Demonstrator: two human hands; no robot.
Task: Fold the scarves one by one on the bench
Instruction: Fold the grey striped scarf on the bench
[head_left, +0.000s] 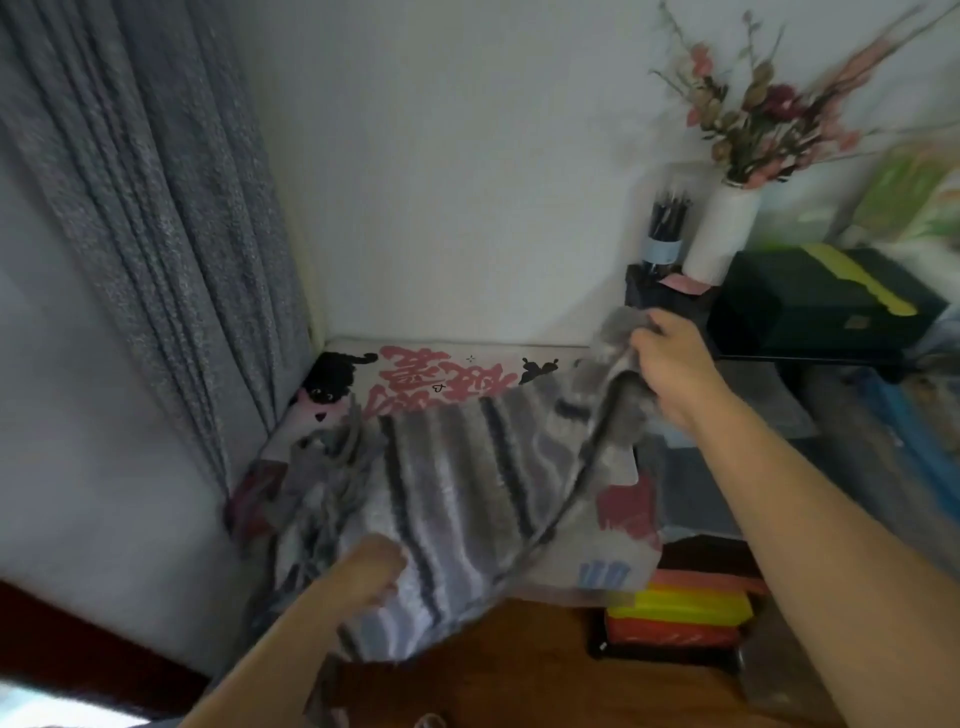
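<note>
- I see a grey curtain (156, 234) hanging down the left side, next to a plain white wall (441, 156).
- Below them stands the bench (467, 364), topped with a printed cover showing red characters and a black cat figure at its far left corner.
- A grey scarf (467, 493) with dark stripes is spread over the bench, covering most of its near half; its near edge hangs off the front and fringe strands show at its left end.
- My right hand (670, 364) grips the far right corner of the scarf, fingers curled round the cloth and lifting it above the bench.
- My left hand (374, 571) is on the near left part of the scarf; motion blur hides the fingers, so I cannot tell whether it grips or merely rests.
- To the right sits a dark box (810, 306) with a yellow-green strip on its lid.
- Just left of it stands a white vase (719, 234) with dried flowers.
- Beside the vase is a holder of dark pencils (662, 228).
- A stack of orange and yellow items (680, 608) lies below the bench's right end.
</note>
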